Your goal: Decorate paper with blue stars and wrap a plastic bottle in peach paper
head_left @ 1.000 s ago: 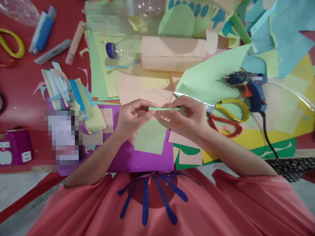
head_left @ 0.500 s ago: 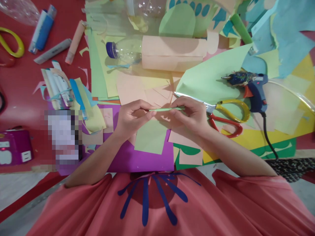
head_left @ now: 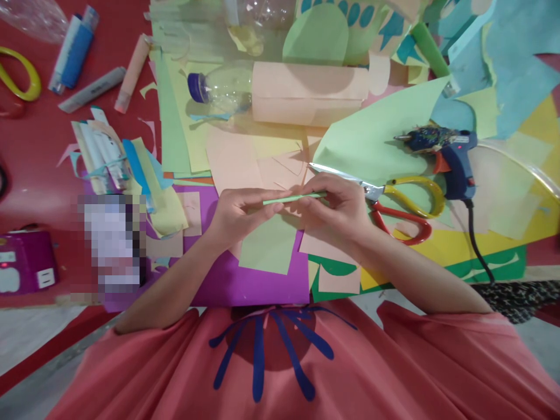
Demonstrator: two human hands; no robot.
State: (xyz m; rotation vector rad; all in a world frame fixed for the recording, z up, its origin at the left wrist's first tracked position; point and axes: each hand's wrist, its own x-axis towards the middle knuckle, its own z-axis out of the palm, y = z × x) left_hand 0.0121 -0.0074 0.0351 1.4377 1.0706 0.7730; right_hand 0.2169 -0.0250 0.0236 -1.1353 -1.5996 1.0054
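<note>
Between my two hands is a narrow strip of light green paper (head_left: 280, 200), seen nearly edge-on and tilted slightly up to the right. My left hand (head_left: 238, 214) pinches its middle between thumb and fingers. The right end is pinched by my right hand (head_left: 336, 204). Just under the strip lies a flat light green paper piece (head_left: 268, 245) on peach paper and a purple sheet (head_left: 219, 274). Scissors (head_left: 396, 201) with yellow and red handles lie beside my right hand, their blades partly behind its fingers.
A bottle wrapped in peach paper (head_left: 306, 93) lies beyond my hands. To the right rests a blue glue gun (head_left: 457, 157) with its cord. Bundled markers (head_left: 102, 154), a blurred-out object (head_left: 111, 242) and a purple box (head_left: 28, 262) are on the left. Paper scraps cover much of the table.
My left hand has slid right along the strip, closer to my right hand. The strip now tilts, its left end slightly lower. Other things stay where they were.
</note>
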